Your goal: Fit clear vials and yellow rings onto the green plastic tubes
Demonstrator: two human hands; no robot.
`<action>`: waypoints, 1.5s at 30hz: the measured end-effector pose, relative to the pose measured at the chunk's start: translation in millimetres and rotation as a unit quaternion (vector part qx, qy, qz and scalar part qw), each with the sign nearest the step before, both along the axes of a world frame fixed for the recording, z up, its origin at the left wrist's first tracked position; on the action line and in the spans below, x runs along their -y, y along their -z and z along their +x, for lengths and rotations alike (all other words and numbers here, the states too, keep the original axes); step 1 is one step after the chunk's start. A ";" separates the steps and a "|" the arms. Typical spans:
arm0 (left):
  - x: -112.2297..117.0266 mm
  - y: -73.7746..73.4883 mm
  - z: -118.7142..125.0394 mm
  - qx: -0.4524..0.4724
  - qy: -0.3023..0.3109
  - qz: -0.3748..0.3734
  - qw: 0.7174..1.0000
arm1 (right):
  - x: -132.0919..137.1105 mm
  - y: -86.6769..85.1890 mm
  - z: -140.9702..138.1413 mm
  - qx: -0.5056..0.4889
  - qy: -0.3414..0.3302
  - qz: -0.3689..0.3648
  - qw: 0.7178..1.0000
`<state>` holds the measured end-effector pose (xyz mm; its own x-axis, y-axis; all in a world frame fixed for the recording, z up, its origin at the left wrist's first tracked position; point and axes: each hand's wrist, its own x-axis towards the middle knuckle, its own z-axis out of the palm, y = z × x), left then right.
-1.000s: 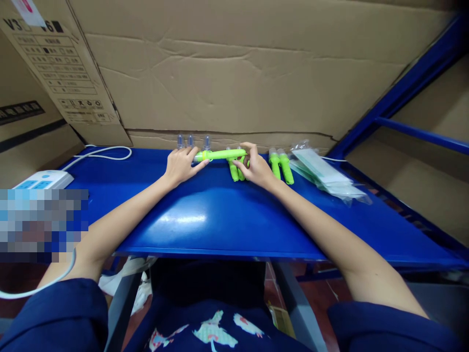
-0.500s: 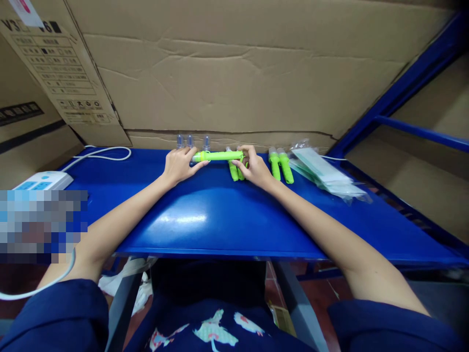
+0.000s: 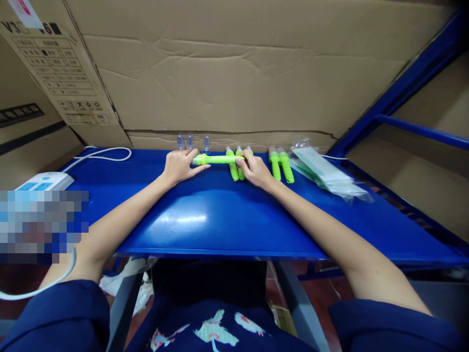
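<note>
Level above the blue table, a slim lime-green flashlight-like tube (image 3: 222, 159) with a clear end lies between my two hands. My left hand (image 3: 179, 165) grips its clear end, the thumb stretched along the near side. Around the opposite end, the fingers and thumb of my right hand (image 3: 253, 168) are closed. Three clear plastic caps (image 3: 207, 143) stand behind my left hand. Near my right hand lie several similar green tubes (image 3: 233, 171) with clear ends, partly hidden by the hand. Two more green tubes (image 3: 285, 167) rest further right.
Plastic-wrapped flat packs (image 3: 324, 171) lie on the right of the blue table (image 3: 227, 220). A white power strip (image 3: 54, 180) and its cable (image 3: 110, 159) are at the left. Cardboard (image 3: 249, 73) closes off the back, and a blue metal frame (image 3: 406, 88) slants along the right.
The right end of the held tube has dipped slightly. My right hand's raised fingers have folded down around that end, showing more of the tubes behind. My left hand stays almost in place.
</note>
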<state>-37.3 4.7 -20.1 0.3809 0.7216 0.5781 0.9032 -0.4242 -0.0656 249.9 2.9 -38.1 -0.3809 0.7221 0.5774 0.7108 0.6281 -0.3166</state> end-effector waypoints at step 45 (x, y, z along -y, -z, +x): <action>-7.1 -1.3 -6.1 -0.077 0.000 -0.011 0.997 | 21.4 -4.1 -25.5 0.099 0.031 0.015 0.995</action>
<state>-43.4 11.7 -18.8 0.4651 0.7327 0.4969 0.8825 -0.4278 -0.1953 224.4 -18.6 -34.0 -0.4445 0.7309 0.5179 0.7946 0.5887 -0.1488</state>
